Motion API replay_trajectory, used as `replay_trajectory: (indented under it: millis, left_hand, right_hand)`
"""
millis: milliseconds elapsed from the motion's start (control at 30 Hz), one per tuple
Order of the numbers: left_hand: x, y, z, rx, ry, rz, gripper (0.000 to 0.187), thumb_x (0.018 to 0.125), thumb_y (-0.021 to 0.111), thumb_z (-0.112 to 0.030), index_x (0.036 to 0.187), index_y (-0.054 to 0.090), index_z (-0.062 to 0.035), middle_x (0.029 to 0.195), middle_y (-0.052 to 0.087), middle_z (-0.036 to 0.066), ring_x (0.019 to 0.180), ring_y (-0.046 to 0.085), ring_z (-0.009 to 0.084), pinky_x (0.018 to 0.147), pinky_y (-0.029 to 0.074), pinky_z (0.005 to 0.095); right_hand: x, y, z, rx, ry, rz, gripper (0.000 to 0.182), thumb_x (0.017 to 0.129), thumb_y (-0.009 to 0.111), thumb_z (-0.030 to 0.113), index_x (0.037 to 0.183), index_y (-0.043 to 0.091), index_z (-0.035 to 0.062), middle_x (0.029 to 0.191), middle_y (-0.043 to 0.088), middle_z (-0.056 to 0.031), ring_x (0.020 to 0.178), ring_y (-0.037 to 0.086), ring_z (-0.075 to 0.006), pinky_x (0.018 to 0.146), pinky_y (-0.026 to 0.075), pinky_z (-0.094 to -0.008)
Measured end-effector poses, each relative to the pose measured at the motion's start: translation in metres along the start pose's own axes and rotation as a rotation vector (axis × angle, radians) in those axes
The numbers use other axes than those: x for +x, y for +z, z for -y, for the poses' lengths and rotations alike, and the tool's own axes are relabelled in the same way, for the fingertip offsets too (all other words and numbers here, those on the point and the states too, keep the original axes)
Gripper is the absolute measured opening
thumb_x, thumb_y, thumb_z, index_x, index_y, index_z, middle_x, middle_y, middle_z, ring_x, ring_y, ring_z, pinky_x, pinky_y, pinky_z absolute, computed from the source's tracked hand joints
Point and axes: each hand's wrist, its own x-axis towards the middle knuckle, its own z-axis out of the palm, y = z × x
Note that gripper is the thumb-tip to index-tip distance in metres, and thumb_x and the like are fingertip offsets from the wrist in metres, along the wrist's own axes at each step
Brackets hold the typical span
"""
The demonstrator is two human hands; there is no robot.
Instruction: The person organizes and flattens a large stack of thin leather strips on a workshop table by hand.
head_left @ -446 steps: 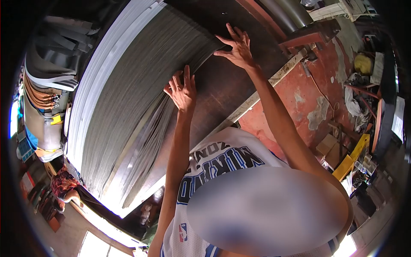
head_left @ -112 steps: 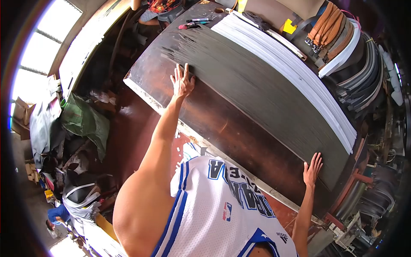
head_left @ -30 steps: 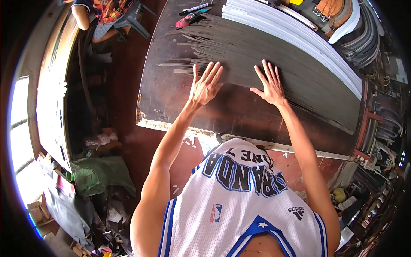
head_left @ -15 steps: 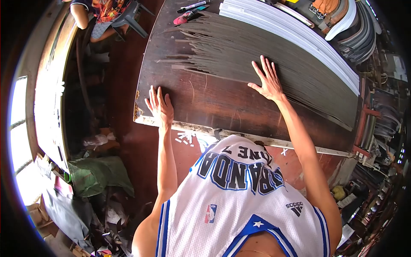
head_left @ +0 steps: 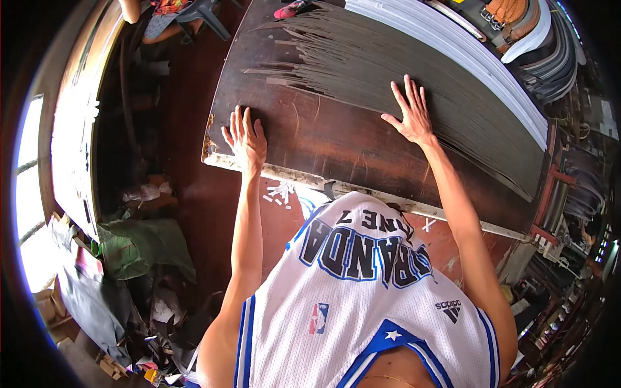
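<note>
A dark wooden table (head_left: 310,142) spans the upper middle of the head view. Across it lie many long, thin grey-brown strips (head_left: 369,58), side by side with uneven ends at the left. My right hand (head_left: 413,116) rests on these strips, palm down and fingers spread. Near the table's left front corner, my left hand (head_left: 246,139) lies flat on the bare wood with its fingers stretched out, holding nothing. Behind the dark strips runs a bundle of white strips (head_left: 453,39).
A small pink and black item (head_left: 289,10) lies at the table's far side. Brown belts (head_left: 508,16) and curved grey strips (head_left: 550,74) are at the upper right. A person's leg (head_left: 169,35) shows beside a grey chair (head_left: 204,13). A green sack (head_left: 145,252) sits at the left.
My view has shifted a little, so the table's far edge and the seated person sit higher. Both hands remain laid flat in nearly the same spots.
</note>
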Motion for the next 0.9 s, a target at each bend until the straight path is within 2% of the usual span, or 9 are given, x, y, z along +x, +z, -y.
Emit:
replay_trajectory:
  millis: [233,533,667,733,833,900]
  left_hand:
    - [0.0010,-0.0007,-0.0004,0.012,0.016,-0.023,0.044,0.099,0.057,-0.029,0.139,0.056,-0.0094,0.152,0.048,0.010,0.142,0.042,0.0260,0.120,0.020,0.0555]
    - [0.0026,-0.0058,-0.0047,-0.005,0.018,-0.049,0.042,0.098,0.059,-0.028,0.136,0.057,-0.0105,0.148,0.052,0.010,0.139,0.045,0.0267,0.118,0.022,0.0549]
    - [0.0022,-0.0060,-0.0048,-0.017,0.007,-0.049,0.041,0.099,0.059,-0.028,0.136,0.057,-0.0106,0.148,0.051,0.010,0.139,0.045,0.0265,0.118,0.022,0.0549]
    - [0.0027,-0.0056,-0.0044,-0.038,-0.001,-0.033,0.043,0.099,0.057,-0.029,0.138,0.057,-0.0106,0.150,0.050,0.009,0.141,0.043,0.0265,0.120,0.020,0.0555]
    - [0.0033,-0.0056,-0.0044,-0.031,-0.005,-0.026,0.043,0.099,0.057,-0.030,0.137,0.057,-0.0105,0.150,0.050,0.010,0.141,0.043,0.0263,0.119,0.020,0.0556]
    - [0.0031,-0.0057,-0.0049,-0.042,-0.011,-0.023,0.043,0.099,0.057,-0.030,0.137,0.057,-0.0105,0.149,0.050,0.010,0.141,0.043,0.0262,0.119,0.020,0.0556]
  right_hand:
    - [0.0028,-0.0007,-0.0017,-0.030,-0.026,-0.022,0.093,0.089,0.059,0.065,0.162,0.019,0.0220,0.168,0.006,-0.0190,0.153,0.015,-0.0398,0.123,0.010,-0.0568]
    - [0.0028,0.0021,-0.0027,-0.029,-0.020,-0.020,0.091,0.091,0.057,0.065,0.162,0.016,0.0258,0.169,0.004,-0.0155,0.152,0.016,-0.0400,0.123,0.011,-0.0570]
    - [0.0027,0.0016,-0.0028,-0.059,-0.022,-0.011,0.092,0.090,0.054,0.069,0.162,0.016,0.0257,0.168,0.005,-0.0163,0.152,0.016,-0.0398,0.123,0.011,-0.0570]
    - [0.0024,0.0002,-0.0016,-0.021,-0.019,-0.006,0.090,0.091,0.058,0.063,0.162,0.018,0.0244,0.168,0.005,-0.0164,0.152,0.017,-0.0409,0.122,0.012,-0.0584]
    - [0.0023,-0.0002,-0.0015,-0.020,-0.018,-0.003,0.090,0.091,0.058,0.063,0.162,0.018,0.0235,0.168,0.006,-0.0168,0.152,0.016,-0.0410,0.122,0.012,-0.0589]
    - [0.0029,-0.0005,-0.0021,-0.032,-0.012,0.016,0.092,0.091,0.055,0.067,0.162,0.016,0.0247,0.168,0.005,-0.0184,0.152,0.016,-0.0408,0.123,0.011,-0.0577]
